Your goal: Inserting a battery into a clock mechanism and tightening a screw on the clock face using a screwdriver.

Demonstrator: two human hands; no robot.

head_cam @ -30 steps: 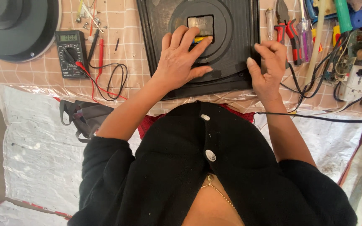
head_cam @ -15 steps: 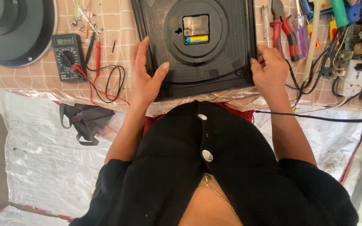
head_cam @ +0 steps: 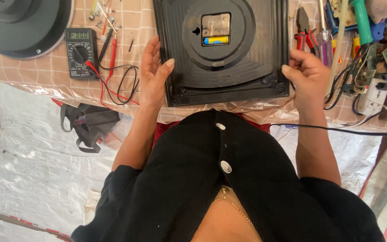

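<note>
I see the black square clock lying face down on the table, its near edge just at the table's front edge, right in front of me. Its round raised back shows a small recess with a battery in it.

My left hand stands at the clock's left edge, palm turned toward it. The fingers are straight and close together, pointing away from me; the thumb is spread out from them, its tip resting on or just over the clock's left rim. I cannot tell whether the palm presses against the edge. The hand is not closed on anything.

My right hand is at the clock's right edge near its front corner. Its fingers are curled in, with the thumb tip against the rim; it looks like a loose hold on that edge, though the fingers underneath are hidden, so I cannot tell how firm it is.

Left of my left hand lies a multimeter with red and black leads. Just beyond my right hand are red-handled pliers and a clutter of tools.
</note>
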